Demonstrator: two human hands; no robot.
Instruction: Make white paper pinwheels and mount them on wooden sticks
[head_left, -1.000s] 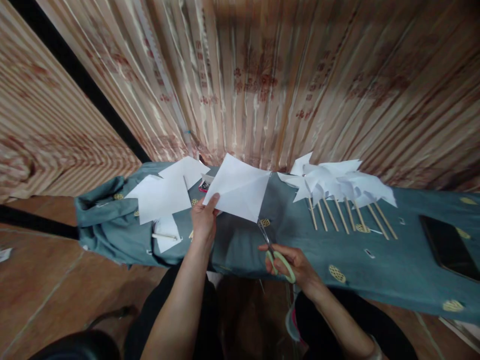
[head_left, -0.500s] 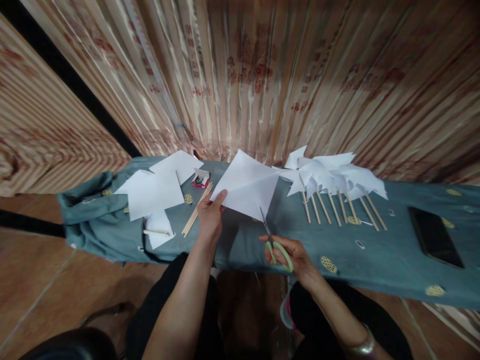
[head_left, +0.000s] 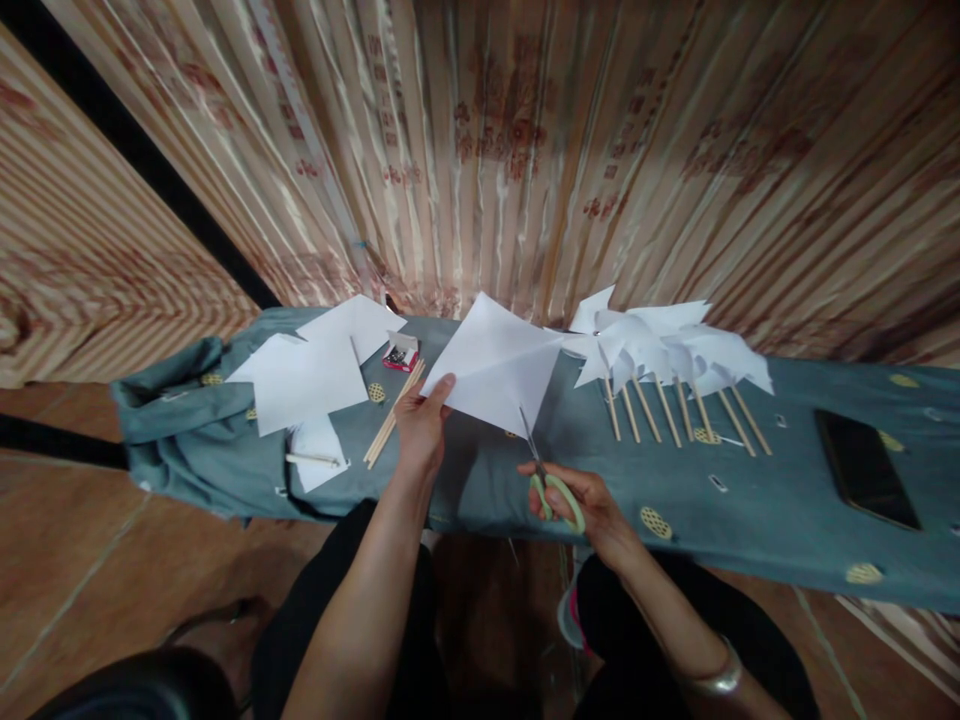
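Note:
A white square sheet of paper (head_left: pixel 491 365) is pinched at its left corner by my left hand (head_left: pixel 421 425), thumb on top. Faint crease lines run across the sheet. My right hand (head_left: pixel 574 500) is closed around the green handles of a pair of scissors (head_left: pixel 559 500). The blades point up and away from me and meet the paper's near corner; whether they are cutting in or only lying over it is too small to tell. Just left of my left hand lie several wooden sticks (head_left: pixel 391 420) beside a small red-and-white open box (head_left: pixel 402 351) of dark pins.
Several white paper pinwheels (head_left: pixel 660 345) on sticks lie to the right. A black phone (head_left: pixel 866 468) rests farther right on the grey-green cloth (head_left: pixel 765 520). Loose white sheets (head_left: pixel 307 385) overlap at the left, near a paper scrap with a short stick (head_left: pixel 313 460). A pleated curtain (head_left: pixel 495 150) hangs behind.
Almost nothing differs. The view has shifted very slightly; both hands, the paper and the scissors keep nearly the same positions.

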